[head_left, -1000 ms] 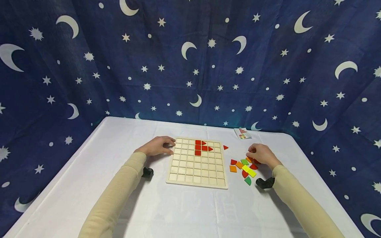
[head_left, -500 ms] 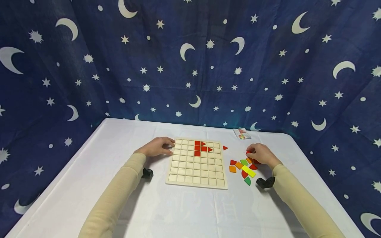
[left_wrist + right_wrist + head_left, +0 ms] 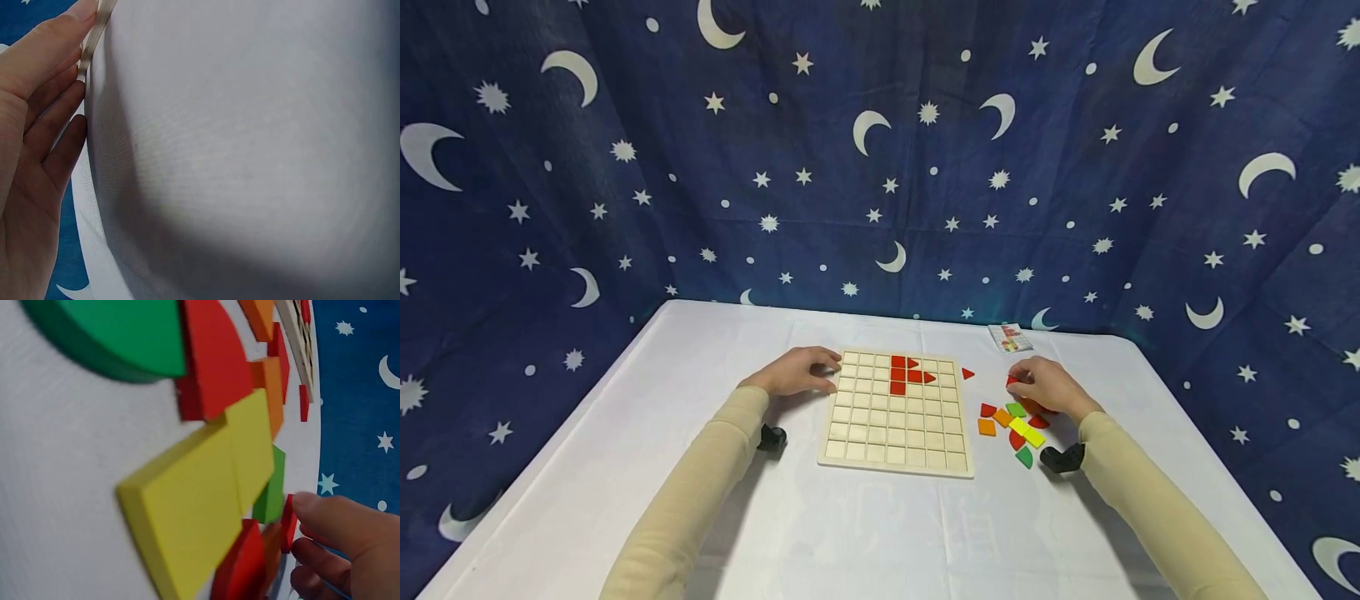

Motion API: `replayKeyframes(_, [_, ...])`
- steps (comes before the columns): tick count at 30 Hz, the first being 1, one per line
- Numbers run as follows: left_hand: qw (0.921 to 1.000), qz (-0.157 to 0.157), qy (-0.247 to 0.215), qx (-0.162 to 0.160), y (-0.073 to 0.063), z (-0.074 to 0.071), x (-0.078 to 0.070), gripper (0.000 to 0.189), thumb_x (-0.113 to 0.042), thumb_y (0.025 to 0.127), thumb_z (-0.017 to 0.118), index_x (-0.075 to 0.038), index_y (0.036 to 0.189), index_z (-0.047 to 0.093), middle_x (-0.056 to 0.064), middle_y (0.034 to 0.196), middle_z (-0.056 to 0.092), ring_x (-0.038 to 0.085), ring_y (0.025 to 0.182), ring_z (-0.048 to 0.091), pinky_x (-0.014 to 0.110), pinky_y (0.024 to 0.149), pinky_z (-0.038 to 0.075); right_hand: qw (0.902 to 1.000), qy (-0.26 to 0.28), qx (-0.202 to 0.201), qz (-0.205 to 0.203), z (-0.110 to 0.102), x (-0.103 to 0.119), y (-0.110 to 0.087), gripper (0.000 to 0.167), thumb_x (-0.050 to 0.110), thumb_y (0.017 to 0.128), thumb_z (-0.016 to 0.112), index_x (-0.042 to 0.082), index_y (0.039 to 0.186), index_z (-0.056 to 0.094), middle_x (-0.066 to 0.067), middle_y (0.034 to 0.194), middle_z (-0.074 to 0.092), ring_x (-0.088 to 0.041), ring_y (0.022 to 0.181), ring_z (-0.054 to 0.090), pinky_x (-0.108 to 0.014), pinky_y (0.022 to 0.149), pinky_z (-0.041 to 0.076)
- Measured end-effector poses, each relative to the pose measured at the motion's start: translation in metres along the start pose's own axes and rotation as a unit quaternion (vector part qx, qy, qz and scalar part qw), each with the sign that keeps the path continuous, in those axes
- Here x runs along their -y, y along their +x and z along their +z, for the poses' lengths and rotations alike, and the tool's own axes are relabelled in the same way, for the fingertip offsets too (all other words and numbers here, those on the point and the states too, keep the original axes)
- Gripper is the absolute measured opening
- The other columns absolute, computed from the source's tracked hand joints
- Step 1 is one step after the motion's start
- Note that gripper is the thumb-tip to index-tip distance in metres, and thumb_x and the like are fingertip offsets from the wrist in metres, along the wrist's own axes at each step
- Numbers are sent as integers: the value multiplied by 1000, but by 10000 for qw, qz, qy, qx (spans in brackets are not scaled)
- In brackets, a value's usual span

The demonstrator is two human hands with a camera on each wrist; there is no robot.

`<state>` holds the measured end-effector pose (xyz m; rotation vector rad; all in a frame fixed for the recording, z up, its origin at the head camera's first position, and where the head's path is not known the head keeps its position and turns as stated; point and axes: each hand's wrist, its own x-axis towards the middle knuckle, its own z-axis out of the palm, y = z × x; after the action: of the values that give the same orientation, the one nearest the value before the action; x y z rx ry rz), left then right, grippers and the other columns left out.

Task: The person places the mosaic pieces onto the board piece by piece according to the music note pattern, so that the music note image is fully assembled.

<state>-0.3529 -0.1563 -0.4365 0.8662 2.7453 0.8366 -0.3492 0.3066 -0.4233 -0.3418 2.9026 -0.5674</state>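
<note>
Starry blue cloth [image 3: 820, 100] hangs behind a white-covered table [image 3: 760, 525], where a person works at a gridded wooden board [image 3: 880, 454], the centre of the clock here, with 12 at the cloth. At 10 o'clock, the left hand [image 3: 790, 372] touches the board's edge, thumb and fingers parted. Near 3 o'clock, the right hand [image 3: 1054, 387] pinches a red block [image 3: 1011, 380] between thumb and fingers; its full outline is hidden. Over the last half second, that hand has shifted slightly toward 9 o'clock, bringing the block nearer the board. It now appears separated from the loose blocks [image 3: 1033, 437] at 3 o'clock, though not yet set down; the group of red tiles [image 3: 898, 375] toward 12 on the board is unchanged. A red triangle [image 3: 967, 373] lies just off the board at 2 o'clock, a printed card [image 3: 1011, 337] farther out.
</note>
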Motion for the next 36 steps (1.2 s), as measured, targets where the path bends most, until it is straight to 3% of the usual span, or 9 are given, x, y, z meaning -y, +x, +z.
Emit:
replayKeyframes(11, [10000, 22, -59, -54, -1, 1, 0, 42, -25, 85, 77, -5, 121, 68, 10, 139, 55, 29, 132, 47, 42, 112, 36, 9999, 39, -42, -92, 1, -7, -2, 37, 17, 91, 70, -2, 122, 64, -17, 110, 64, -28, 92, 55, -51, 91, 52])
replayKeyframes(26, [10000, 76, -20, -49, 1, 1, 2, 43, -27, 85, 77, -6, 121, 68, 9, 139, 55, 29, 133, 46, 42, 113, 35, 9996, 28, -146, -249, 4, -6, -2, 32, 16, 92, 69, -1, 118, 66, -16, 111, 64, -32, 99, 55, -57, 98, 46])
replayKeyframes(36, [10000, 9, -44, -38, 0, 0, 1, 42, -26, 85, 77, -6, 120, 68, 10, 139, 55, 29, 133, 46, 42, 113, 35, 9974, 133, -573, -415, 9, 10, 3, 33, 23, 91, 71, 2, 117, 67, -13, 106, 66, -29, 95, 58, -50, 92, 52])
